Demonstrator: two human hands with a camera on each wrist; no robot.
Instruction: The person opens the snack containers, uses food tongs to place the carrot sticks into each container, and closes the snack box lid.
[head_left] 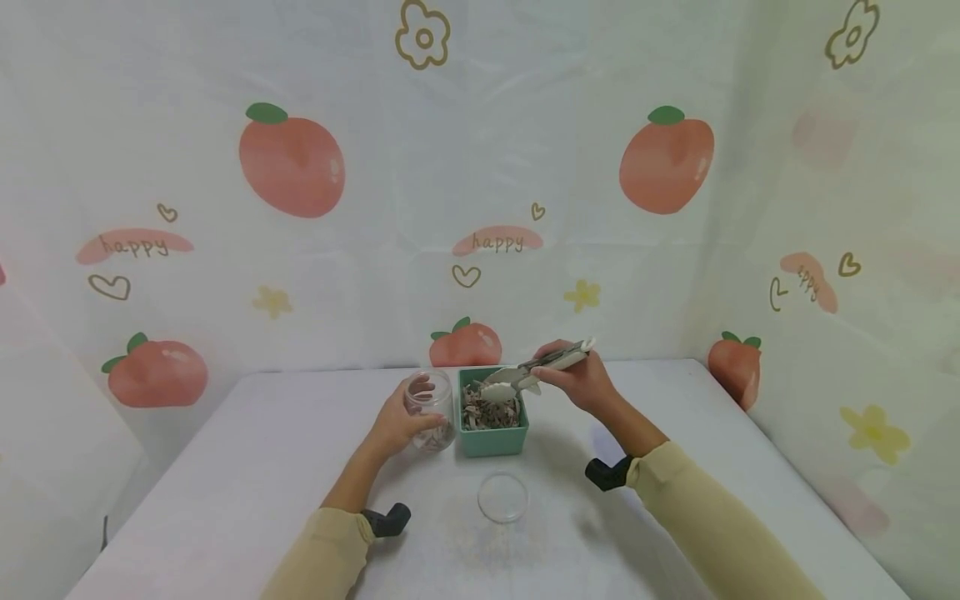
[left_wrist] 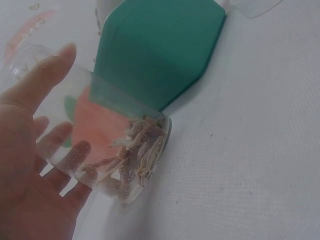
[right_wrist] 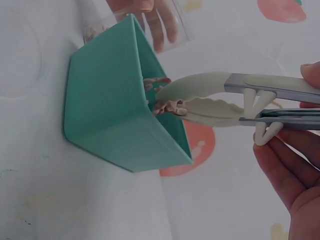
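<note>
My left hand (head_left: 397, 423) grips a clear plastic jar (head_left: 432, 421) that stands open-topped on the table. Brownish dried pieces (left_wrist: 135, 155) lie at the jar's bottom. Close against it on the right is a green square box (head_left: 491, 442), filled with similar dried, shredded pieces (head_left: 487, 410). My right hand (head_left: 579, 379) holds a pair of tongs (head_left: 551, 362) with pale scalloped tips. Those tips reach into the box's mouth, and a brown piece (right_wrist: 170, 107) shows at them in the right wrist view. Whether they clamp it, I cannot tell.
A clear round lid (head_left: 503, 497) lies on the white table (head_left: 300, 467) in front of the box. Behind the table hangs a white cloth backdrop (head_left: 375, 208) printed with fruit and flowers. Another such cloth stands along the right side.
</note>
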